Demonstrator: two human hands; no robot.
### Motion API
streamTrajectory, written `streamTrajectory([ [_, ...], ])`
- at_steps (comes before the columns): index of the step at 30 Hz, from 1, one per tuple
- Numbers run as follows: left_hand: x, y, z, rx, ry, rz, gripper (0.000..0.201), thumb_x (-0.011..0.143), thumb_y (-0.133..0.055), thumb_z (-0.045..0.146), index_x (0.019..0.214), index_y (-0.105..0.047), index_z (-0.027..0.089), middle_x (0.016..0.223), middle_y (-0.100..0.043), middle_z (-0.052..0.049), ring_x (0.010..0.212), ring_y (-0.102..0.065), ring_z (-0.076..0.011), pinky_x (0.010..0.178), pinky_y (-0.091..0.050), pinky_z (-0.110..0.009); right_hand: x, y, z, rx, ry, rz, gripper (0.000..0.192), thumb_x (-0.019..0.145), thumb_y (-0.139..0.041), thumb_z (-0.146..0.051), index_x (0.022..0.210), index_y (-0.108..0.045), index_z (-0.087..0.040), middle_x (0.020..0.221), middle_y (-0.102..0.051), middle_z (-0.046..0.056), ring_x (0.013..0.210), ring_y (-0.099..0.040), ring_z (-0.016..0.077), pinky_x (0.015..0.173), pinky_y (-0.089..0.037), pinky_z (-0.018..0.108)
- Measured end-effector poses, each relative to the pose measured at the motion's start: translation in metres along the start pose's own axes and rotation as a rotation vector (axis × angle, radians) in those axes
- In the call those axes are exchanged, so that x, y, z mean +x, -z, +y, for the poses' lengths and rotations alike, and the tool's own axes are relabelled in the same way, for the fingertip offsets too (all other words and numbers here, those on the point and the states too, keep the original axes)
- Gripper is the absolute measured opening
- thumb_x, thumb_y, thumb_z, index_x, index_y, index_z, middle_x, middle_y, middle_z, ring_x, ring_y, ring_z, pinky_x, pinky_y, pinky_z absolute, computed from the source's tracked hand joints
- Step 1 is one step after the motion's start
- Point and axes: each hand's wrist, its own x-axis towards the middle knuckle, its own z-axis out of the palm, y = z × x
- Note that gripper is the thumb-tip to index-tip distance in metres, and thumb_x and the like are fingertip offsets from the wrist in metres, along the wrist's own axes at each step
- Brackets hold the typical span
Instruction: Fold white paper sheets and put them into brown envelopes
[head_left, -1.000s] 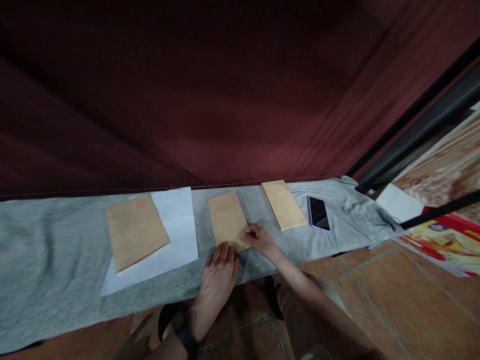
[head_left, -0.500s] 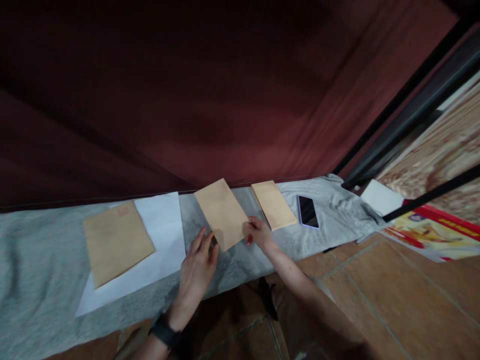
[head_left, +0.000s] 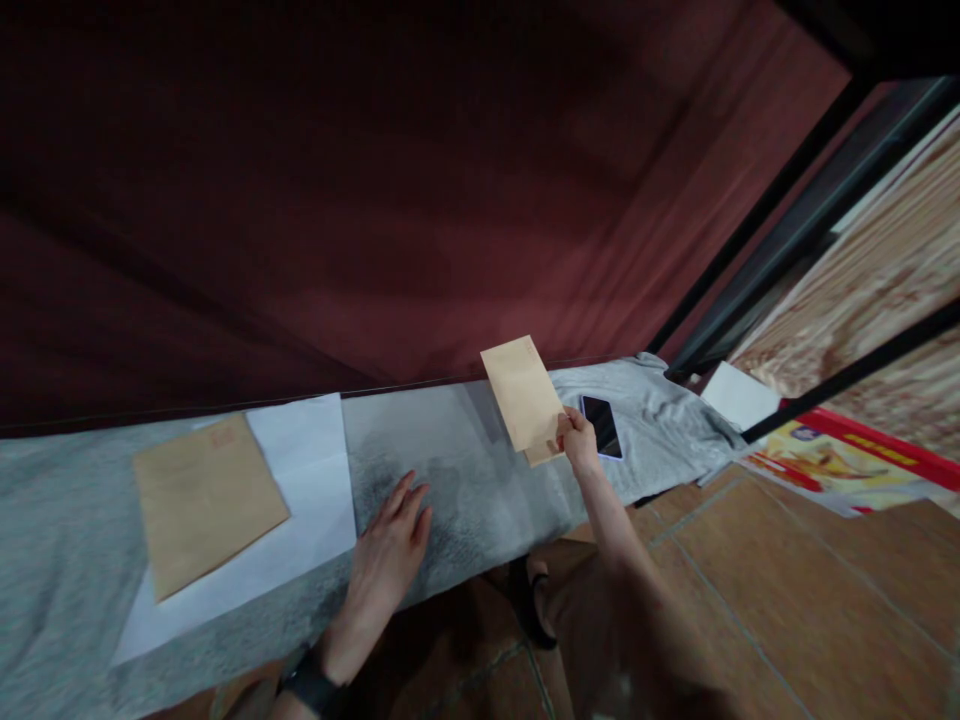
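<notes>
**Kraft paper lifted off grey cloth**

Terracotta floor tiles (head_left: pixel 765 590), glazed and square with pale grout, lie nearest, just below the edge of the desk (head_left: pixel 60 560). A soft, heathered grey cloth (head_left: pixel 487 500) covers that desk, slightly rumpled at its right end. The left hand (head_left: pixel 386 555) rests palm down on the cloth, fingers (head_left: pixel 409 495) spread loose and flat, grasping nothing; a dark band circles the wrist. To its left a smooth white sheet (head_left: pixel 315 470) lies flat, and a large tan envelope (head_left: pixel 202 500), matte and rectangular, sits on top of it at a slant.

Further right, the right hand (head_left: pixel 579 440) pinches a narrow kraft envelope (head_left: pixel 521 390) by its lower corner, thumb over the front, holding it raised and tilted above the cloth. Behind it the corner of another tan envelope (head_left: pixel 544 455) peeks out; whether it lies on the cloth or is pinched too is unclear. Just beside the hand a phone (head_left: pixel 601 427) lies face up, glossy black glass in a pale case.

Beyond everything hangs a dark maroon curtain (head_left: pixel 375 200), falling in broad folds, with black metal bars (head_left: pixel 757 220) angled at the right.
</notes>
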Motion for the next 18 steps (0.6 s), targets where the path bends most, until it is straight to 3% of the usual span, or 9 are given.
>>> streamTrajectory([
  [11, 0.000, -0.003, 0.000, -0.010, -0.001, -0.003, 0.037, 0.098, -0.042, 0.031, 0.121, -0.069, 0.021, 0.142, -0.061, -0.009, 0.119, -0.067, -0.0253, 0.098, -0.056, -0.039, 0.008, 0.026, 0.007, -0.392, -0.041, 0.094, 0.038, 0.084, -0.050, -0.037, 0.107, -0.072, -0.016, 0.066, -0.067, 0.003, 0.061, -0.064, 0.0188, 0.056, -0.047, 0.025],
  [18, 0.001, -0.002, -0.005, 0.007, 0.014, -0.015, 0.037, 0.098, -0.042, 0.032, 0.122, -0.068, 0.019, 0.142, -0.061, -0.010, 0.121, -0.065, -0.0261, 0.099, -0.055, -0.039, -0.001, 0.032, 0.000, -0.608, -0.031, 0.107, 0.036, 0.086, -0.055, -0.029, 0.116, -0.071, -0.018, 0.096, -0.072, 0.010, 0.090, -0.069, 0.0232, 0.076, -0.048, 0.028],
])
